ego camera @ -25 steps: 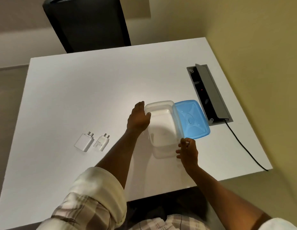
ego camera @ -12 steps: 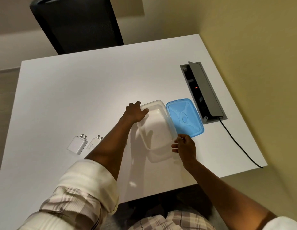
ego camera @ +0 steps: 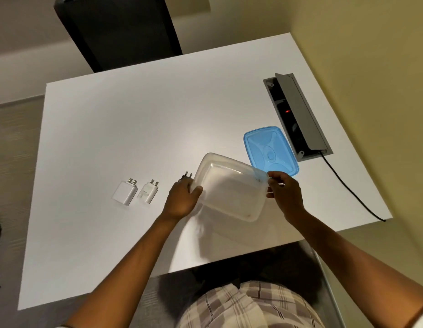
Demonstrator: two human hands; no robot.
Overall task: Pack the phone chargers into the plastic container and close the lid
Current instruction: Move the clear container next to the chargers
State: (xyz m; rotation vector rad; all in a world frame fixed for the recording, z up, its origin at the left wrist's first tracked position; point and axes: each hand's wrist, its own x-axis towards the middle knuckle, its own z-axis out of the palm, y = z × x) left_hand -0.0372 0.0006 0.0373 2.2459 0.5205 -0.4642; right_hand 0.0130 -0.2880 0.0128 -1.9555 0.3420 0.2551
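The clear plastic container (ego camera: 231, 188) is tilted, lifted off the white table (ego camera: 134, 129), and empty. My left hand (ego camera: 182, 200) grips its left rim and my right hand (ego camera: 285, 192) pinches its right rim. The blue lid (ego camera: 269, 151) lies flat on the table just behind the container, to the right. Two white phone chargers lie side by side left of my hands: a larger one (ego camera: 125, 192) and a smaller one (ego camera: 147, 191). The prongs of a dark charger (ego camera: 187, 175) peek out just above my left hand; its body is hidden.
A grey socket box (ego camera: 298, 117) with an open flap is set into the table at the right, and a black cable (ego camera: 347, 188) runs from it over the right edge. A black chair (ego camera: 118, 29) stands beyond the far edge. A yellowish wall is on the right.
Both hands have taken hold of the container, lifted it and pulled it toward me and left, away from the lid. A dark charger's prongs now show beside my left hand.
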